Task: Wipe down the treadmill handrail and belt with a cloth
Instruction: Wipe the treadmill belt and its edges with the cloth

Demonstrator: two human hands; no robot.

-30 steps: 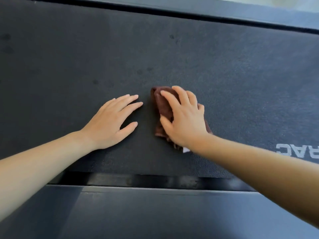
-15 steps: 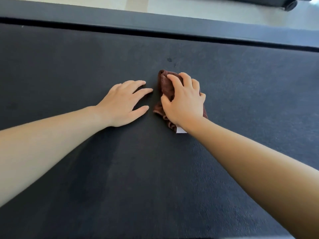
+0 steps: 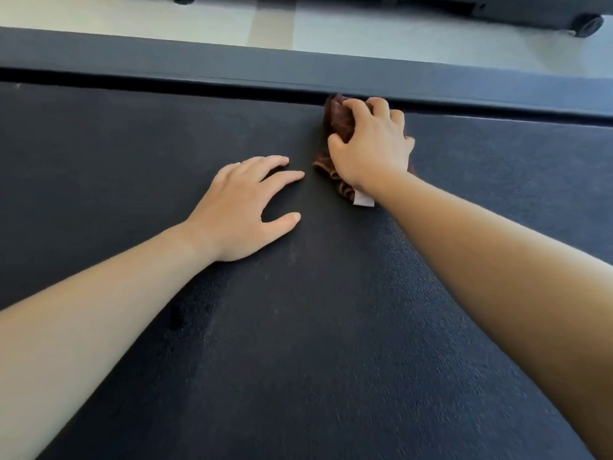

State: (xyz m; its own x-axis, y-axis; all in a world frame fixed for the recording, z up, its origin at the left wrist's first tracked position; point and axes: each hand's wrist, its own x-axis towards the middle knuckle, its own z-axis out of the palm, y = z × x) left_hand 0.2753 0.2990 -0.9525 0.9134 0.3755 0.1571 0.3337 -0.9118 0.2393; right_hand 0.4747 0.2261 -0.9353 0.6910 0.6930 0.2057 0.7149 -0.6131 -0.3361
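The dark textured treadmill belt (image 3: 298, 343) fills most of the view. My right hand (image 3: 373, 146) grips a bunched brown cloth (image 3: 338, 119) with a white tag, pressed on the belt at its far edge, right against the side rail (image 3: 199, 66). My left hand (image 3: 243, 209) rests flat on the belt just left of and nearer than the cloth, fingers spread, holding nothing. No handrail is in view.
Beyond the dark side rail lies a pale floor (image 3: 132, 21). The dark base of another machine with a small wheel (image 3: 588, 24) stands at the top right.
My right hand has pushed the cloth away across the belt up to the far side rail. The left hand has stayed planted while my view moved forward.
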